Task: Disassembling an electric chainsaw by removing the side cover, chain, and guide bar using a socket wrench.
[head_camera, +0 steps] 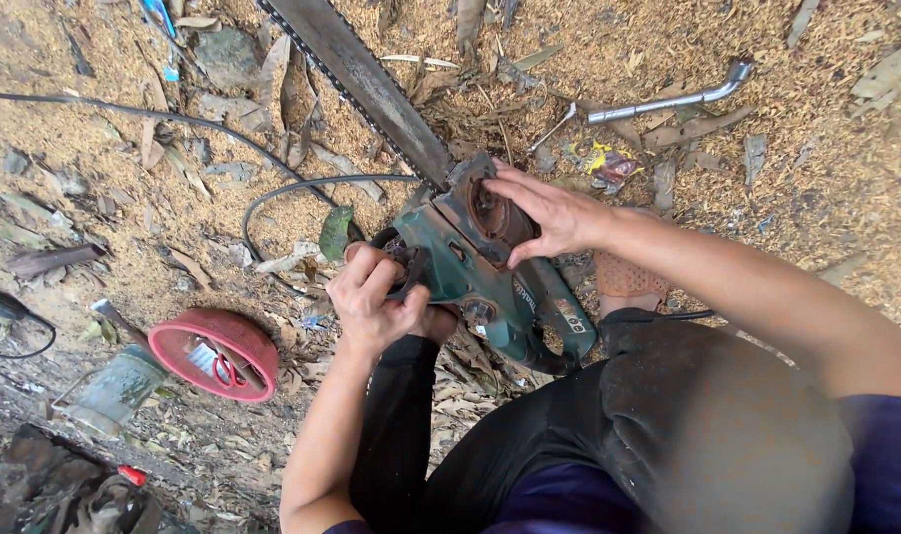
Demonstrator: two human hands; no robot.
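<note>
Chainsaw (pixel 470 267), a green electric one, is lying on its side at the centre of the frame, on ground covered in sawdust and dry leaves, just ahead of the person's knees. Its bar (pixel 361 79) is running up toward the upper left, with the chain apparently seated along the edge. The side cover appears to be off: a round, dark recess in the body is standing exposed under the right hand. Judged from this, the saw is opened up and under work, and closing it again is not yet done. No loose cover is identifiable among the litter.

Left hand (pixel 376 297) is curled tight around a dark part at the near-left end of the body, fingers pressed together, thumb on top; whether it is gripping a knob, a handle or a small tool cannot be told. Right hand (pixel 549 213) is spread, fingers apart and laid flat over the rim of the exposed recess, holding nothing, apparently steadying the body.

A bent metal wrench (pixel 668 99) is lying untouched at the upper right, well apart from both hands. A black cord (pixel 302 188) is looping left of the saw. A red dish (pixel 213 351) holding small items is sitting at the lower left, beside a jar (pixel 109 391).
</note>
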